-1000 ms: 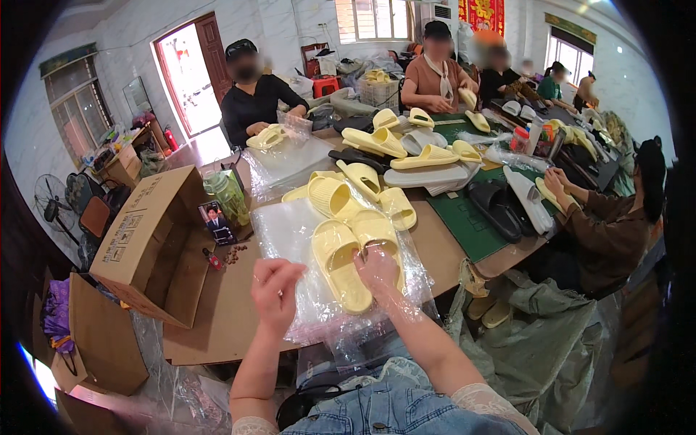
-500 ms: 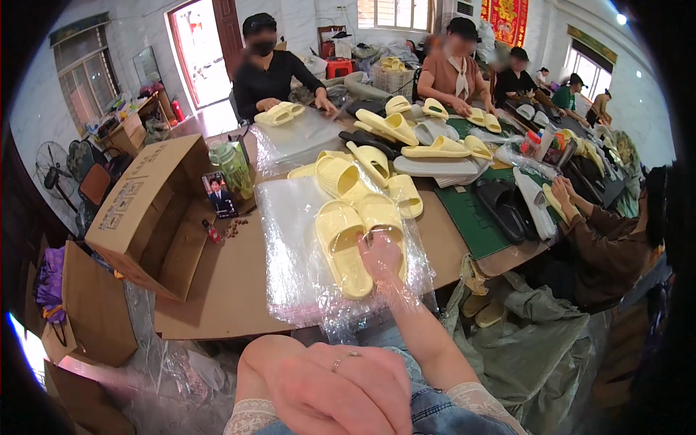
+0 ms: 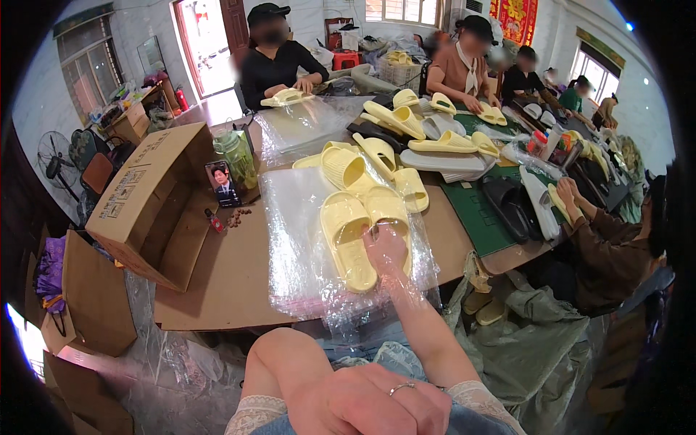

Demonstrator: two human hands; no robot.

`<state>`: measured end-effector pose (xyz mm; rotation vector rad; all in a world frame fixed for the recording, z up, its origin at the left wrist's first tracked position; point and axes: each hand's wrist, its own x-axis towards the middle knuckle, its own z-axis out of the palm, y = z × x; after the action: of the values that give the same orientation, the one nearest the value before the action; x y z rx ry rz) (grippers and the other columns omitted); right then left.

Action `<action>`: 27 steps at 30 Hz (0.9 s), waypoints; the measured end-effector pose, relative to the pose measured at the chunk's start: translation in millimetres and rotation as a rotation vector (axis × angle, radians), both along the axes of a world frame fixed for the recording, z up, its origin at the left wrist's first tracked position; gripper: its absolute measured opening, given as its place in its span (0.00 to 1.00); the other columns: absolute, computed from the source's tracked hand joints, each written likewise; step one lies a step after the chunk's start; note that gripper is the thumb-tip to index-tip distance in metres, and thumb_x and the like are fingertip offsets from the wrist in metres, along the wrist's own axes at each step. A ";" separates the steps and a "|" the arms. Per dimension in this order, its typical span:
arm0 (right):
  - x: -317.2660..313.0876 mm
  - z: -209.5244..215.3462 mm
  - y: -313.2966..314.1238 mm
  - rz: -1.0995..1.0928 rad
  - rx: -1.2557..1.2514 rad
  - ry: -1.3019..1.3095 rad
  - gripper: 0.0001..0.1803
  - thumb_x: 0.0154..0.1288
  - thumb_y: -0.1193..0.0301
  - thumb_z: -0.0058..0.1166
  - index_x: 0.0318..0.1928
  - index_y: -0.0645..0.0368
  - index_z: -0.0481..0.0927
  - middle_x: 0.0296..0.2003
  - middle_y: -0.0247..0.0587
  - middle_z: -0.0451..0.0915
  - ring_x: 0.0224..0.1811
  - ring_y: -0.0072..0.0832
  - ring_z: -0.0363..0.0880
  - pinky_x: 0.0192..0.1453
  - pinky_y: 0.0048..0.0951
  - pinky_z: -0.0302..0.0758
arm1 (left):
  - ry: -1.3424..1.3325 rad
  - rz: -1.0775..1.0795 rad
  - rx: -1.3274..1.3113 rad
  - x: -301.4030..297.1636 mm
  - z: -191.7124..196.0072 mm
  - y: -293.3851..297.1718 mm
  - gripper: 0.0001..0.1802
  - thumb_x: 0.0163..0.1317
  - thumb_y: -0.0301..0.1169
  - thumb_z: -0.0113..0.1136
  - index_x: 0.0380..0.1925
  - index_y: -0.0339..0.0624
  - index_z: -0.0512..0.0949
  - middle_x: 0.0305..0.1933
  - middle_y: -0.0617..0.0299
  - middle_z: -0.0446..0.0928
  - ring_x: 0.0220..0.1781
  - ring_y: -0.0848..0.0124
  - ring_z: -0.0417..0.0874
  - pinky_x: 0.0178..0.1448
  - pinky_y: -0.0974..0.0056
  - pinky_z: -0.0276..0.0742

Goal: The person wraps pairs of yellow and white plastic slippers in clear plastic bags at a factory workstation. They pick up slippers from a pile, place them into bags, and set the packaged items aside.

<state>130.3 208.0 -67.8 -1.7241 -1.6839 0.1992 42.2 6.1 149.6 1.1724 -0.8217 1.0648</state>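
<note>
A pair of pale yellow slippers [image 3: 349, 243] lies on a stack of clear plastic bags [image 3: 290, 239] at the near table edge. My right hand [image 3: 386, 250] reaches in through clear plastic film that wraps my wrist, and its fingers grip the right slipper of the pair near the strap. Close to the camera, over my lap, my left hand [image 3: 388, 402] is curled closed with a ring on one finger; its fingertips and anything in them are hidden. More yellow slippers [image 3: 344, 168] lie just beyond the pair.
An open cardboard box [image 3: 152, 210] lies on its side at the left, beside a propped phone [image 3: 222, 185] and a green-tinted jar [image 3: 235, 156]. Piled slippers [image 3: 395, 119] fill the table's middle. Co-workers sit across and to the right, one handling a slipper. A grey-green sack [image 3: 515, 326] hangs at right.
My left hand has shifted right and lower, toward the bottom edge. My right hand stays on the slipper. The view has tilted slightly.
</note>
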 end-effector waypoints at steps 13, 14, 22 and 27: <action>0.9 2.4 0.0 0.032 -0.088 0.030 0.22 0.68 0.53 0.54 0.42 0.62 0.78 0.37 0.56 0.83 0.40 0.52 0.83 0.45 0.51 0.78 | 0.420 0.704 -0.129 -27.6 2.6 36.8 0.02 0.60 0.21 0.63 0.32 0.38 0.82 0.33 0.57 0.83 0.36 0.63 0.81 0.43 0.60 0.76; -0.2 2.9 -1.0 0.040 -0.085 0.036 0.22 0.68 0.53 0.54 0.43 0.62 0.78 0.37 0.56 0.83 0.40 0.51 0.83 0.45 0.50 0.78 | 0.489 0.950 -0.125 -23.9 -8.0 49.7 0.02 0.61 0.21 0.61 0.32 0.37 0.82 0.34 0.57 0.83 0.37 0.62 0.81 0.46 0.60 0.75; 0.2 -0.9 10.6 0.059 0.017 0.015 0.20 0.67 0.53 0.55 0.36 0.59 0.81 0.34 0.54 0.85 0.36 0.51 0.84 0.40 0.50 0.78 | 0.917 1.979 0.401 -49.9 -159.1 210.2 0.07 0.58 0.27 0.64 0.36 0.39 0.84 0.44 0.56 0.84 0.49 0.55 0.82 0.59 0.55 0.74; 4.7 -12.0 4.9 0.095 0.217 0.050 0.18 0.65 0.55 0.59 0.36 0.59 0.80 0.28 0.51 0.82 0.31 0.49 0.83 0.37 0.46 0.79 | 0.940 1.948 0.218 -65.3 -205.5 217.4 0.15 0.58 0.28 0.63 0.47 0.41 0.83 0.53 0.53 0.83 0.58 0.52 0.80 0.66 0.52 0.72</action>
<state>135.0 212.9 -79.9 -1.4704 -1.6862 0.0982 -23.1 223.5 -55.9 2.3514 1.3631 1.5131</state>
